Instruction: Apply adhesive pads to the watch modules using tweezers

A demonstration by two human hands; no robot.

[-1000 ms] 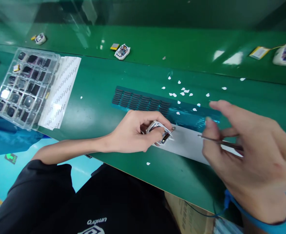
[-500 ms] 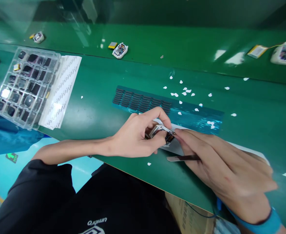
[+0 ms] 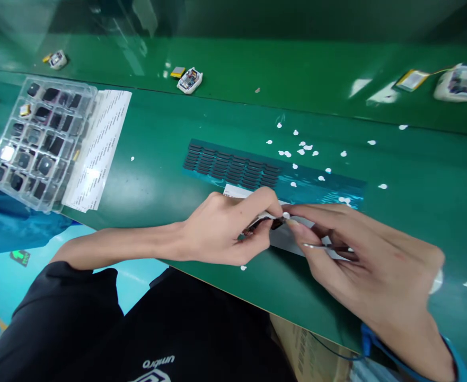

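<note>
Between thumb and fingers, my left hand grips a small device with a pale rim and dark inside, largely hidden by the fingers. My right hand touches the device's right end with thumb and forefinger, where a small white tab shows. Metal tweezers lie across the right palm, held in the curled fingers. Under both hands is a white sheet, and behind it a blue film strip carries rows of dark pads.
White tabs are scattered behind and right of the hands. A clear compartment tray and white printed sheets lie left. Along the back are open white devices with batteries. The table edge runs before my body.
The device has tilted in my left hand, so less of its inside shows. My right hand has turned, its thumb now at the device, and the tweezers have swung closer to the palm.
</note>
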